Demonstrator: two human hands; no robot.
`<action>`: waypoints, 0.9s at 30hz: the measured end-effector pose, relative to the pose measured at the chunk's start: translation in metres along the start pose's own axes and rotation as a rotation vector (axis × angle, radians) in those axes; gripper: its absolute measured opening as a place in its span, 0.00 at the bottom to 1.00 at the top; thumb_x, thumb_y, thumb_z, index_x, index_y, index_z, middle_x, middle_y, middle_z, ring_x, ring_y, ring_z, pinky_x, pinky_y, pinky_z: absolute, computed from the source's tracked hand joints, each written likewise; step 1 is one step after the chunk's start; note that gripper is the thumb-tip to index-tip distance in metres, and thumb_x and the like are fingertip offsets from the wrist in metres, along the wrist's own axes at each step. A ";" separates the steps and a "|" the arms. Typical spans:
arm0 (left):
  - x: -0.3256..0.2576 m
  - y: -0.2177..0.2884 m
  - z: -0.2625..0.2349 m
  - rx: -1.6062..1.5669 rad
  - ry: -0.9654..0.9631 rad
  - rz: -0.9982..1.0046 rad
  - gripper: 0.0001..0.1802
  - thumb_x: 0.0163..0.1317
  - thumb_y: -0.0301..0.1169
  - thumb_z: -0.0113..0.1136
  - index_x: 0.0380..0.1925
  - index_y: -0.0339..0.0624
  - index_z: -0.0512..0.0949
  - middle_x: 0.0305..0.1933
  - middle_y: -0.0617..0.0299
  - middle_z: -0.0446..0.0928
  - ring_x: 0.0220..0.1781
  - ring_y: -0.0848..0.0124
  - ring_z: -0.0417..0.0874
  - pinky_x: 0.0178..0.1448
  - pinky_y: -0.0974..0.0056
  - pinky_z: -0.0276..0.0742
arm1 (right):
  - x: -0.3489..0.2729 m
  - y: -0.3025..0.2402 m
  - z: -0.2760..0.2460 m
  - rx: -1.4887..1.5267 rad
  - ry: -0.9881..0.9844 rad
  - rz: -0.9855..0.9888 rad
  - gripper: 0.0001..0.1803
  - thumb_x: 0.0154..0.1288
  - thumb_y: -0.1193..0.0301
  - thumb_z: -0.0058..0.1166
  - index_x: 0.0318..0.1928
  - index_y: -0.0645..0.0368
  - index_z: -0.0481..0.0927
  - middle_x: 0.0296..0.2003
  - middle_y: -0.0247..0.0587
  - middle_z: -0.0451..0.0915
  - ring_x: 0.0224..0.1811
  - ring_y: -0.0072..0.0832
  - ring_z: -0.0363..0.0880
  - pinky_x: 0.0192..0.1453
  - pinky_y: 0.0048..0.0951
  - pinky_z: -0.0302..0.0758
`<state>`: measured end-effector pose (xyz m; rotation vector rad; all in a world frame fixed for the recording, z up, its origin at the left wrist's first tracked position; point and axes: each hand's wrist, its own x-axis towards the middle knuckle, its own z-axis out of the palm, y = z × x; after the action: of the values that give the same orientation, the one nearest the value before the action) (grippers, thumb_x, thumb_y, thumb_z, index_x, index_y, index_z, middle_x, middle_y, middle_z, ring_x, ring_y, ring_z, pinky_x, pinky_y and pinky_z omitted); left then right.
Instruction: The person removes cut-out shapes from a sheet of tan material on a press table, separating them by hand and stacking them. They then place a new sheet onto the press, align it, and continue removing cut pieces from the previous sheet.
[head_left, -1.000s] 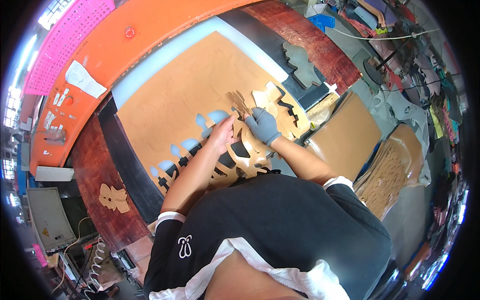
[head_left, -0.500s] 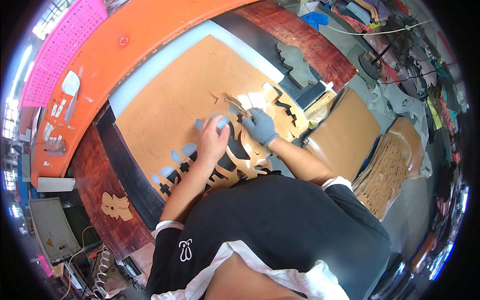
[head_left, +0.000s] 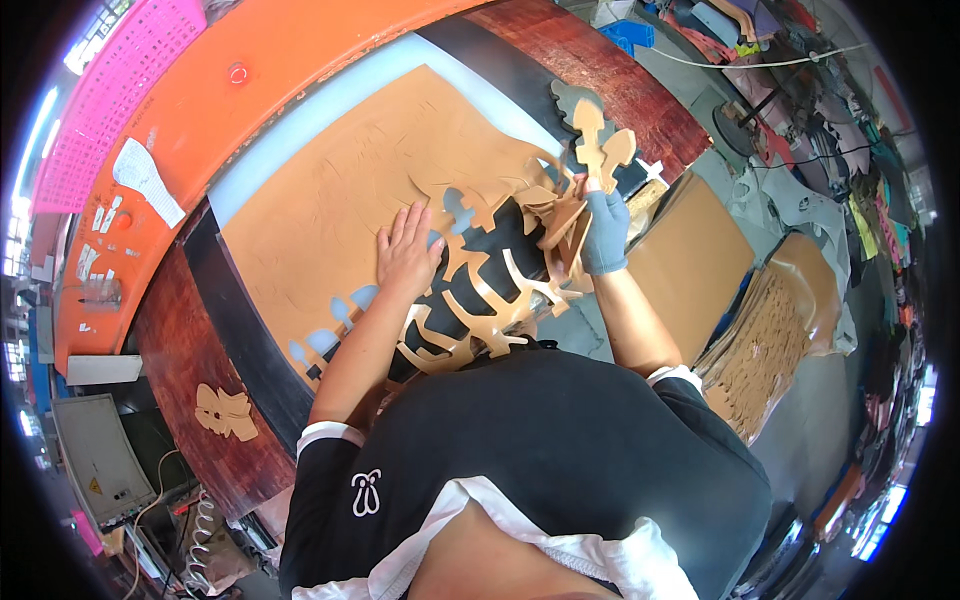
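Observation:
My bare left hand lies flat, fingers stretched out, on a tan leather-like sheet. Cut-out gaps run along the sheet's near edge, leaving a web of scrap with dark board showing through. In its grey fingerless-looking glove, my right hand is closed on tan cut-out pieces that stick up beyond the fingers. Beside that hand the sheet's right edge is bunched and folded up. A grey scalloped plate, partly hidden by the pieces, lies past them.
An orange machine beam spans the far left, bearing a pink basket. Small tan pieces rest on the red board at left. To the right are stacked tan sheets and a thick pile with ragged edges.
My right hand has moved right and away from me with the cut-out pieces. The sheet's right edge has bunched up. My left hand has flattened onto the sheet.

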<state>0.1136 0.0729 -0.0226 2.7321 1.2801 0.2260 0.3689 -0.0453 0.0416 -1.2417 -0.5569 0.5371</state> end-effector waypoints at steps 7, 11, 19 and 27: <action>0.000 -0.004 -0.002 0.017 0.053 0.054 0.31 0.65 0.46 0.47 0.65 0.48 0.59 0.72 0.63 0.54 0.73 0.65 0.52 0.70 0.48 0.49 | 0.019 -0.022 -0.012 0.260 -0.057 0.056 0.13 0.69 0.62 0.47 0.42 0.59 0.77 0.32 0.34 0.76 0.33 0.21 0.76 0.37 0.23 0.73; -0.001 -0.009 0.003 0.003 0.102 0.091 0.30 0.64 0.46 0.48 0.65 0.48 0.60 0.71 0.63 0.55 0.73 0.65 0.52 0.70 0.48 0.48 | 0.054 -0.045 -0.016 0.404 -0.049 -0.011 0.13 0.69 0.64 0.47 0.44 0.60 0.76 0.35 0.35 0.76 0.34 0.23 0.75 0.39 0.24 0.74; 0.002 0.003 -0.026 -0.135 0.084 0.133 0.28 0.61 0.40 0.55 0.61 0.44 0.65 0.67 0.55 0.61 0.69 0.59 0.58 0.69 0.49 0.50 | 0.078 -0.102 -0.066 -0.122 -0.027 -0.171 0.14 0.65 0.63 0.53 0.40 0.61 0.80 0.30 0.26 0.76 0.32 0.14 0.70 0.37 0.19 0.67; 0.021 0.114 -0.014 -1.646 -0.531 -0.727 0.31 0.64 0.37 0.52 0.63 0.35 0.57 0.65 0.48 0.61 0.60 0.58 0.69 0.62 0.55 0.66 | 0.021 0.021 -0.025 -1.001 -0.381 -0.525 0.11 0.60 0.62 0.53 0.35 0.57 0.78 0.31 0.43 0.77 0.33 0.40 0.77 0.38 0.38 0.73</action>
<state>0.2106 0.0169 0.0121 0.8112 1.0017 0.2560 0.3994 -0.0444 0.0179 -1.8355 -1.5428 0.0020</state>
